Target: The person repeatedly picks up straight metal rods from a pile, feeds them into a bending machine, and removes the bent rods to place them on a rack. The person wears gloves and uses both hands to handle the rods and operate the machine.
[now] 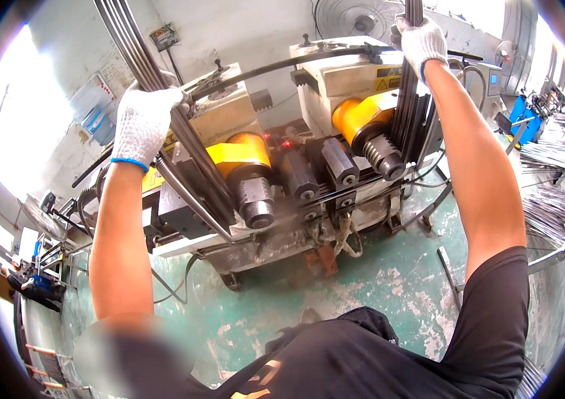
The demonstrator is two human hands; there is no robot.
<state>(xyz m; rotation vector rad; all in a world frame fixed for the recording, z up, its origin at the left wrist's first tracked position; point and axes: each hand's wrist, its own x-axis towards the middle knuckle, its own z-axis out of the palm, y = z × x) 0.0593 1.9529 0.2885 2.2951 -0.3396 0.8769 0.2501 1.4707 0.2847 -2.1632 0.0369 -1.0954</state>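
Note:
My left hand [146,116], in a white knit glove with a blue cuff, is closed around a bundle of long dark metal rods [129,41]. This bundle slants down to the right, past the left yellow head [246,149] of a machine. High on the right, my gloved right hand [422,43] grips a second bundle of metal rods [407,110], which runs down beside the right yellow head [356,116]. Both bundles stand steeply on the machine's outer sides. Dark ribbed spindles [254,196] stick out of the yellow heads. My gloves partly hide the rods.
Two dark hexagonal blocks [340,159] sit between the heads. A curved black bar [282,64] spans the machine behind them. A fan [362,25] stands at the back. Racks of thin rods [552,203] are at right, and a loose metal bar [449,276] lies on the green floor [389,292].

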